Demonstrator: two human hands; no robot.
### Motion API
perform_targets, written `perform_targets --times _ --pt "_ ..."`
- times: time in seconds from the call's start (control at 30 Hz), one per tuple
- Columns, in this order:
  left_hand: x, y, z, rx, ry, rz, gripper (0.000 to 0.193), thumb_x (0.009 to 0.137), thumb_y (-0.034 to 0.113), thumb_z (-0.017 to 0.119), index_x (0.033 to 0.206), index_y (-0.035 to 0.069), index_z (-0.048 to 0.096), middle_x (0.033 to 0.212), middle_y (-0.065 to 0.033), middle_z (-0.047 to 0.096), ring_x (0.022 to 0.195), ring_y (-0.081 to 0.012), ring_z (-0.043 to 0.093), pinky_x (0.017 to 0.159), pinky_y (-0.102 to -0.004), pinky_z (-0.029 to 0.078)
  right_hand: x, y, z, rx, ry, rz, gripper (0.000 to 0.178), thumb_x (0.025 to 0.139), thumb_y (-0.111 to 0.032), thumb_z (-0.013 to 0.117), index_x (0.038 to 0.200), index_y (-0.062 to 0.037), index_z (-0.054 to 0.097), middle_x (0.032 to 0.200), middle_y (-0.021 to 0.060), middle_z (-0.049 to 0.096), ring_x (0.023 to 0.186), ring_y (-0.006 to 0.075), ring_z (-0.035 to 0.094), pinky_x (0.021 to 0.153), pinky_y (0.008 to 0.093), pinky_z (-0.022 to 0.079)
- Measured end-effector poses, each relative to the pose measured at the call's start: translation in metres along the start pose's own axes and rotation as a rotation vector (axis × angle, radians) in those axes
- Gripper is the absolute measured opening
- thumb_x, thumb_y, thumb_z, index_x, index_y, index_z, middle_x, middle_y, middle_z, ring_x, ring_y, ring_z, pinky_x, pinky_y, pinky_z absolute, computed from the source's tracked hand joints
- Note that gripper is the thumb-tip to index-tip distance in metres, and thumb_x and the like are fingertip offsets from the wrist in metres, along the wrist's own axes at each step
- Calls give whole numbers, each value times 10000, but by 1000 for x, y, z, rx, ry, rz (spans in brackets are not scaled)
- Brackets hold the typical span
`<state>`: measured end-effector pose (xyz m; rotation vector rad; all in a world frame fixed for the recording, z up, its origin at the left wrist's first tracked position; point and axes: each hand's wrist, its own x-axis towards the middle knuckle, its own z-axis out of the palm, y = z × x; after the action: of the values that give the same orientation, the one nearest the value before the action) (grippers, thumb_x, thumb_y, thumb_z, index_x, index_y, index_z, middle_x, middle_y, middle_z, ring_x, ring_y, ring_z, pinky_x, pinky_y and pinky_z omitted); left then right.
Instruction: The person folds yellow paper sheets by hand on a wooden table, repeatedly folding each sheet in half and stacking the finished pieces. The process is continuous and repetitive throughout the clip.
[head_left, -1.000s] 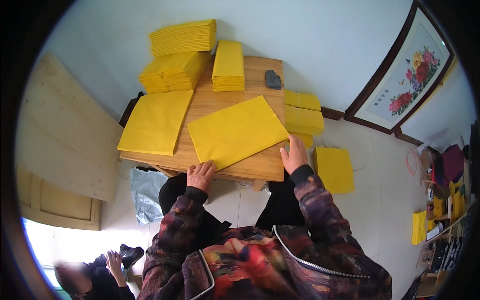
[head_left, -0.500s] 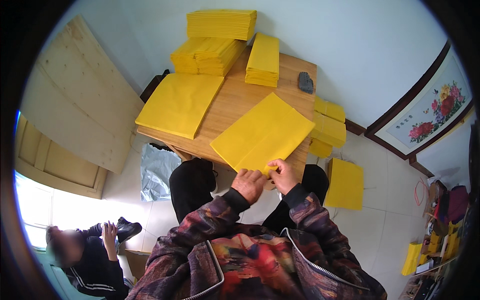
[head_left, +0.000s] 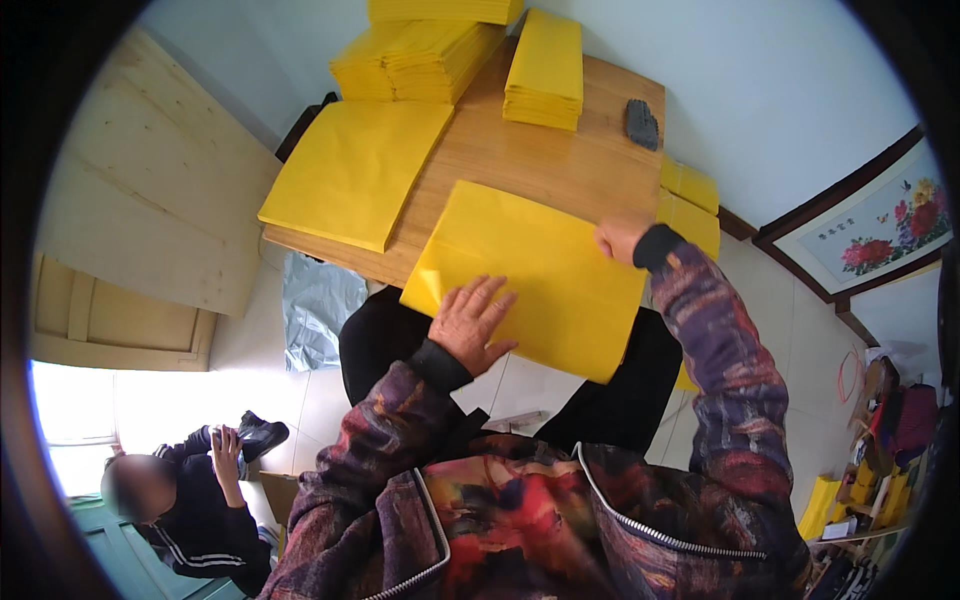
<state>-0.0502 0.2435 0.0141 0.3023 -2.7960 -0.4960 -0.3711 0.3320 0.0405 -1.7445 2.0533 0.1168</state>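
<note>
Sheet (head_left: 545, 285), smooth, yellow, rectangular, under splayed left hand (head_left: 472, 325); right hand (head_left: 624, 238) at its edge, grip unclear

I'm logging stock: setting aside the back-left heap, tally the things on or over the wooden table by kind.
Rectangular yellow paper-like stacks, one wide, one narrow: 2
Flat yellow rectangular sheet-like piece: 1
Dark grey rough block: 1
Total: 4

Jacket (head_left: 520, 510) streaked purple, red and orange; silvery zip (head_left: 700, 549); black cuffs (head_left: 440, 366); black trousers (head_left: 652, 365).
</note>
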Motion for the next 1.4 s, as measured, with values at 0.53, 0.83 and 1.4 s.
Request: perform_targets --times 0.53,0.83,1.4 --pt "-17 -26 -8 257 -270 -184 1022 617 402 824 1462 193 289 1549 -111 171 1427 -334 160 1140 -506 167 -70 -32 49 160 694 159 212 762 -59 644 972 -52 615 1256 149 516 1183 358 459 992 425 386" --pt "4 -12 -9 116 -226 -70 816 727 375 749 1410 126 378 1504 -109 288 1396 -327 247 1115 -504 220 -111 -36 93 556 878 386 236 807 -17 600 1041 2 582 1216 163 550 1139 347 513 991 380 404" --pt "116 -28 59 109 -156 -380 706 886 487 508 1453 116 310 1545 -81 231 1434 -271 168 1158 -449 129 -8 -67 75 7 445 518 635 910 -391 531 1452 -168 288 1538 132 197 1414 373 153 1116 548 163"
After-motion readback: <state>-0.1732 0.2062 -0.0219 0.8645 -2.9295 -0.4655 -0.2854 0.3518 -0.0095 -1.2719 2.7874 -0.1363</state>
